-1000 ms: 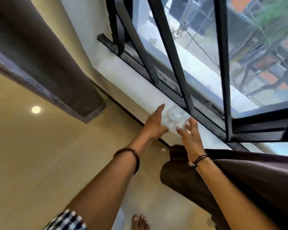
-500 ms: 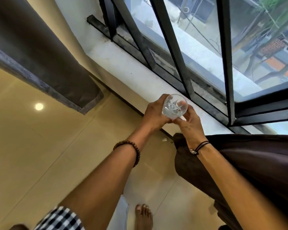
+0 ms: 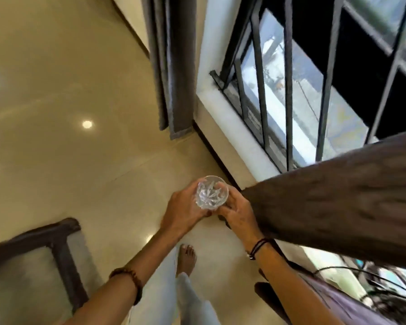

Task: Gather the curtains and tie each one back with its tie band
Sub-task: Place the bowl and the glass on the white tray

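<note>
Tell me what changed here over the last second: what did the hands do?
Both hands reached open toward the cut glass on the windowsill, closed around it and lifted it off. Now the left hand and right hand hold it together over the floor, nearer the person. The grey curtain and brown curtain show no tie band, as before.

Two dark curtains, one beside the grip and one far from it.
The brown near curtain [image 3: 326,207] slants in from the right, its lower end just beside the right grip [image 3: 238,215]. The grey-brown far curtain [image 3: 174,66] hangs straight in loose folds, well beyond that grip.
</note>
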Tool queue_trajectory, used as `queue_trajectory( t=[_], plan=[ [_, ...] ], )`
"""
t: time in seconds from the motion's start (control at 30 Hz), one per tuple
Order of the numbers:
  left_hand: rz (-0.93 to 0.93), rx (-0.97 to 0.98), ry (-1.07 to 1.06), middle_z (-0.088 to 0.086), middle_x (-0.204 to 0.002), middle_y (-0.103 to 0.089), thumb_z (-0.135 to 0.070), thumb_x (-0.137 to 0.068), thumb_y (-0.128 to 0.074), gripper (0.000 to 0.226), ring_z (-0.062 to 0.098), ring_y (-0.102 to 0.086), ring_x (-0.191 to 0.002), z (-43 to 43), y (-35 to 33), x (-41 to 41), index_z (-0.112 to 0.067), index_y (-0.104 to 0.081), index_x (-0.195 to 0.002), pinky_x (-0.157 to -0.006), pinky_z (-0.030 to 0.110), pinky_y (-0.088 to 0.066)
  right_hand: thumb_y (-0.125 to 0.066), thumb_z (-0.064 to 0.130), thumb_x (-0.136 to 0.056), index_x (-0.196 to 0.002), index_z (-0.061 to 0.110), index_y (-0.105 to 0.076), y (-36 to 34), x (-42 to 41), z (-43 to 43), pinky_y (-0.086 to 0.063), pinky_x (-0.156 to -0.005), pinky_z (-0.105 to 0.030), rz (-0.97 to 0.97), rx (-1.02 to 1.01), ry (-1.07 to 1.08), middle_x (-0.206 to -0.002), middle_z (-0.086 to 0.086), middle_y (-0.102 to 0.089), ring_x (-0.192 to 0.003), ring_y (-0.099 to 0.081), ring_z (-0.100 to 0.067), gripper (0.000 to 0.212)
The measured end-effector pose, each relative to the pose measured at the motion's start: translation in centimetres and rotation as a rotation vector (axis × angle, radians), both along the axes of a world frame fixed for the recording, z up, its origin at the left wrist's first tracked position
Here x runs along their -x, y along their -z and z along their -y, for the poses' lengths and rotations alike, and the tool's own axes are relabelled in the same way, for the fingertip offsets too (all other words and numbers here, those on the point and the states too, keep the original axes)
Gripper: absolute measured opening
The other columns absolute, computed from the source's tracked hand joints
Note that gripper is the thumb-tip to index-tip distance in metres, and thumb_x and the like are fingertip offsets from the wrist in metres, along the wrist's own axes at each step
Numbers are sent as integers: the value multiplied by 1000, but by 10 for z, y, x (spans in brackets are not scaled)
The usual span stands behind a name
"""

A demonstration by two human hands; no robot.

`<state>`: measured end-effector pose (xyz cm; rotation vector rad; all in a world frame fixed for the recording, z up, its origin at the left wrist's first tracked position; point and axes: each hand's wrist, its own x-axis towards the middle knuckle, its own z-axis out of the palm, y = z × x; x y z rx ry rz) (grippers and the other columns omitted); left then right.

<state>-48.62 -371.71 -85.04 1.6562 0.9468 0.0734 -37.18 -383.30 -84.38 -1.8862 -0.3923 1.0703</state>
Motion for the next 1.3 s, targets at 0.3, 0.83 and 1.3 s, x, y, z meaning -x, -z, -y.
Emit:
queue_trajectory(
  t=[0.3, 0.83, 1.3],
  plan=[
    [57, -71, -210, -9, -111, -72, -32, -60, -93, 78, 11, -69, -99, 37, -108, 157, -33, -57, -130, -87, 35, -57, -72, 10, -88, -128, 28, -62, -110, 127, 12, -52, -104, -44, 8, -59, -282, -123, 6, -70, -117, -65, -11, 45],
    [56, -168, -577, -10, -118, -70, -29, -63, -91, 75, 13, -67, -107, 132, -188, 535, -29, -58, -131, -93, 33, -54, -70, 1, -88, -133, 22, -55, -187, 478, 48, -50, -96, -16, 45, -161, -714, -126, 16, -64, -115, -61, 7, 51],
    [-165, -232, -676, 4, -127, -56, -26, -63, -93, 83, 23, -55, -116, 67, -149, 681, -16, -53, -136, -98, 45, -50, -65, -1, -93, -138, 19, -53, -140, 637, -31, -51, -78, -7, -45, -115, -734, -127, 5, -63, -114, -62, -6, 51]
  ],
)
